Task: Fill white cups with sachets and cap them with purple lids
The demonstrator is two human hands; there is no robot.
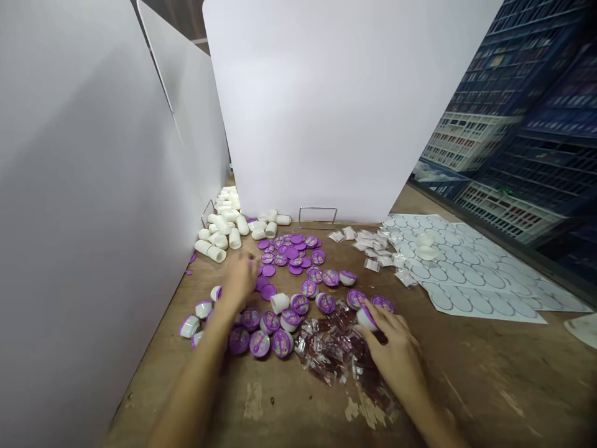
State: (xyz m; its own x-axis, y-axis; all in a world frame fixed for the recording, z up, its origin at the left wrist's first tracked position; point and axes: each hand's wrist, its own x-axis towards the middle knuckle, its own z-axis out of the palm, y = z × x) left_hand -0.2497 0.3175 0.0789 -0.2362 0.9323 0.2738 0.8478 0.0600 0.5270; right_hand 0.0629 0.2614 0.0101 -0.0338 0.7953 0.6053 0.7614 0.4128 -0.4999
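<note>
Your right hand grips a purple-edged white cup; whether your blurred left hand is closed, I cannot tell.

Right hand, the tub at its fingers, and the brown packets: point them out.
Right hand (394, 348): head view, on the back of the hand.
Tub (365, 319): head view, on its white wall.
Brown packets (328, 348): head view, near the middle of the pile.

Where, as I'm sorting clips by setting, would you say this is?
Probably a packing or assembly workshop: many purple-lidded cups and loose brown sachets lie on a worn wooden table, with stacked plastic crates at the right.
</note>
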